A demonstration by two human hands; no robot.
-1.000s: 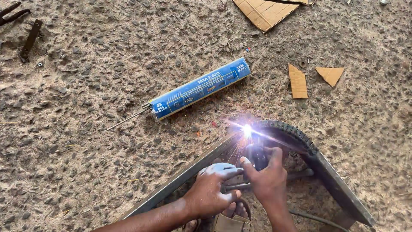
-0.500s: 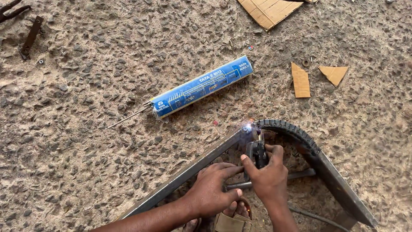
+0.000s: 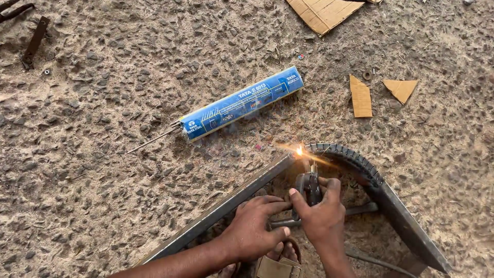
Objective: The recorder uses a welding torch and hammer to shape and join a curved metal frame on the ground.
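- A welding holder is gripped in the right hand, fingers closed round its handle, near the lower middle of the head view.
- The left hand is set just beside it at about nine o'clock, fingers curled and touching the holder's lower part or the thin bar there; whether it is truly clamped on anything cannot be told.
- A small orange spark is seen at twelve o'clock from the right hand, where the straight steel bar meets the ribbed curved piece.
- The rod tip is held at that joint, just above the grip and touching or nearly touching the metal.
- Judged from the glow, the joint is being welded at this corner; a finished seam cannot be made out, so the work is taken as partly done.
- A blue packet of rods lies at eleven o'clock, well apart, with bare rods sticking from its end.
- Cardboard scraps are scattered at one o'clock on the gravel ground.
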